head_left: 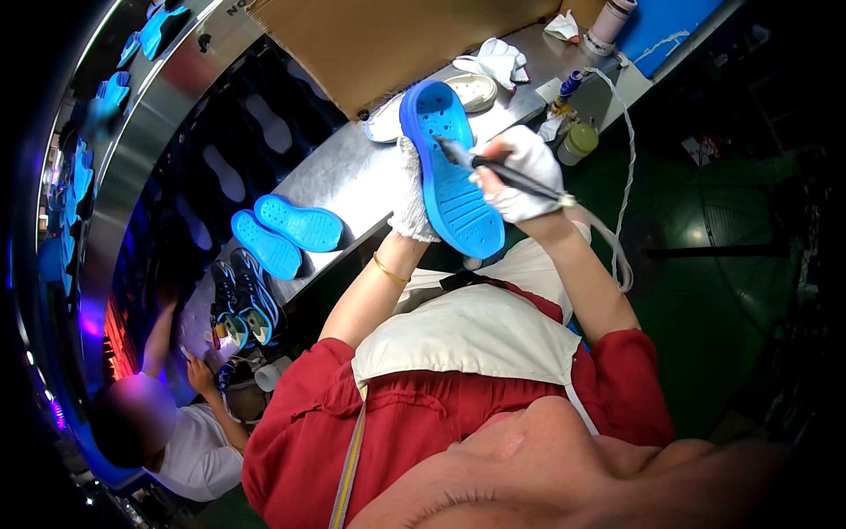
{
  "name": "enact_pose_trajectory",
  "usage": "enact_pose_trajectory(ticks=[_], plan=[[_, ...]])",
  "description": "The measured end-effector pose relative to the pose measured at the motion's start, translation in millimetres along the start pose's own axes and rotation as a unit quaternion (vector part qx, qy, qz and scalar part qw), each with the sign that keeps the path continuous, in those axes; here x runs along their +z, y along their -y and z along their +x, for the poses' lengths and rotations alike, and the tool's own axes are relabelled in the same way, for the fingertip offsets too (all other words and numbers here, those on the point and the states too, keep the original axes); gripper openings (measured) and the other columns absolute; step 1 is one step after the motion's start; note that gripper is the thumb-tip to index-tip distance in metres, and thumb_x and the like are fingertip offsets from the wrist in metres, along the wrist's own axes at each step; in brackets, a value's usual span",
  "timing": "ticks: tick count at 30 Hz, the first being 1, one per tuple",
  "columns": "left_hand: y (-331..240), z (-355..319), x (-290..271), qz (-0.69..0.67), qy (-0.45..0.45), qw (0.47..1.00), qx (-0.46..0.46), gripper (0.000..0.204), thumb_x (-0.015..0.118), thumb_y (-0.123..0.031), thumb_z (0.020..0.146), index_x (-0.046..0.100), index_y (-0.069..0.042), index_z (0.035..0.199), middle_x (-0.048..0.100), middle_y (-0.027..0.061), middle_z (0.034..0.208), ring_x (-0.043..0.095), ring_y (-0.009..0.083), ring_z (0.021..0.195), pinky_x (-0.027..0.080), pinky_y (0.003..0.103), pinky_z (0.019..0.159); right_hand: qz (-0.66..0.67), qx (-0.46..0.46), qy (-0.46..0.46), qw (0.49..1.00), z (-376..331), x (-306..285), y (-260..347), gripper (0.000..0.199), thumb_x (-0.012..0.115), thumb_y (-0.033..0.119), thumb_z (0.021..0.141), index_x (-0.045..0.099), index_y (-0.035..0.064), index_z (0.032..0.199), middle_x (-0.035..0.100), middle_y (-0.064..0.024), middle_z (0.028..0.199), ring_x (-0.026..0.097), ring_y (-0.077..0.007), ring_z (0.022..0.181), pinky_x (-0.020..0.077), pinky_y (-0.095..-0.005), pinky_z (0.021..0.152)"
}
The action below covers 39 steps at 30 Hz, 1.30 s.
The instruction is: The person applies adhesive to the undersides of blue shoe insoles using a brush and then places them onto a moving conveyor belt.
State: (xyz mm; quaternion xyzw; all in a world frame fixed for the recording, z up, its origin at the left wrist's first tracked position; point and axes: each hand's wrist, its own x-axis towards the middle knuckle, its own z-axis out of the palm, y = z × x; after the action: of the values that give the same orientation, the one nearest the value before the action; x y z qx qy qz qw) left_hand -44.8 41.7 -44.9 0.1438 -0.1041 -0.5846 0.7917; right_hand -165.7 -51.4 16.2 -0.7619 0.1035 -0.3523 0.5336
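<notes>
A blue shoe sole point(449, 167) is held up above the metal table edge, tread side toward me. My left hand point(411, 198), in a white glove, grips the sole from its left side. My right hand point(522, 176), also in a white glove, holds a dark brush-like tool point(498, 170) whose tip rests on the upper part of the sole. A white cord runs from the tool's rear past my right wrist.
Two more blue soles point(286, 231) lie on the grey metal table point(352, 172). White soles point(467, 93), white gloves, small bottles and a jar point(577, 143) sit farther back. A cardboard sheet point(388, 40) stands behind. Another person point(176, 414) works with dark shoes at lower left.
</notes>
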Motion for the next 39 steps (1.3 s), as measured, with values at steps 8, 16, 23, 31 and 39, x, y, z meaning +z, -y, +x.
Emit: enact_pose_trajectory(ticks=[8,16,23,31,39], plan=[[-12.2,6.1,-4.3,0.037,-0.031,0.996,0.081,0.078,0.043,-0.069,0.085,0.045,-0.005,0.131,0.06,0.0166,0.117,0.061,0.0304,0.1,0.05,0.043,0.09,-0.026,0.006,0.077,0.997,-13.0,-0.6,8.3,0.023,0.068,0.007,0.068,0.06,0.0089,0.089,0.058,-0.0097,0.082,0.061,-0.0248,0.073,0.0499,-0.0328,0.066],[-26.6,5.1,-5.4,0.034,-0.036,0.994,0.095,0.077,0.045,-0.068,0.085,0.044,-0.006,0.131,0.058,0.0148,0.118,0.061,0.0307,0.1,0.052,0.045,0.087,-0.065,-0.011,0.11,0.992,-21.0,-0.6,4.5,0.024,0.069,0.004,0.066,0.06,0.01,0.086,0.056,-0.0076,0.08,0.058,-0.0257,0.07,0.0477,-0.0324,0.063],[-37.4,3.7,-10.0,-0.003,0.029,0.997,0.069,0.077,0.047,-0.066,0.085,0.041,-0.009,0.136,0.056,0.017,0.123,0.058,0.0336,0.107,0.046,0.049,0.096,0.04,-0.002,0.155,0.987,-27.9,1.5,15.1,0.022,0.069,0.001,0.075,0.057,0.0044,0.093,0.059,-0.0071,0.082,0.062,-0.0173,0.07,0.0502,-0.027,0.063],[-10.8,-12.7,16.6,-0.092,0.1,0.989,0.051,0.083,0.034,-0.072,0.085,0.035,-0.01,0.141,0.046,0.0187,0.135,0.049,0.0368,0.118,0.041,0.05,0.101,0.13,0.052,0.078,0.987,-17.3,-18.1,6.8,0.012,0.06,0.0,0.085,0.052,0.0011,0.094,0.062,-0.0089,0.09,0.064,-0.0116,0.071,0.0521,-0.024,0.067],[-22.8,-7.3,6.6,-0.013,0.075,0.992,0.104,0.087,0.041,-0.074,0.081,0.037,-0.01,0.14,0.048,0.0182,0.134,0.05,0.0353,0.118,0.043,0.05,0.099,0.161,0.081,0.096,0.979,-30.2,-5.6,7.8,0.01,0.06,-0.003,0.085,0.053,-0.0009,0.092,0.062,-0.0094,0.087,0.063,-0.0113,0.069,0.0527,-0.024,0.064]])
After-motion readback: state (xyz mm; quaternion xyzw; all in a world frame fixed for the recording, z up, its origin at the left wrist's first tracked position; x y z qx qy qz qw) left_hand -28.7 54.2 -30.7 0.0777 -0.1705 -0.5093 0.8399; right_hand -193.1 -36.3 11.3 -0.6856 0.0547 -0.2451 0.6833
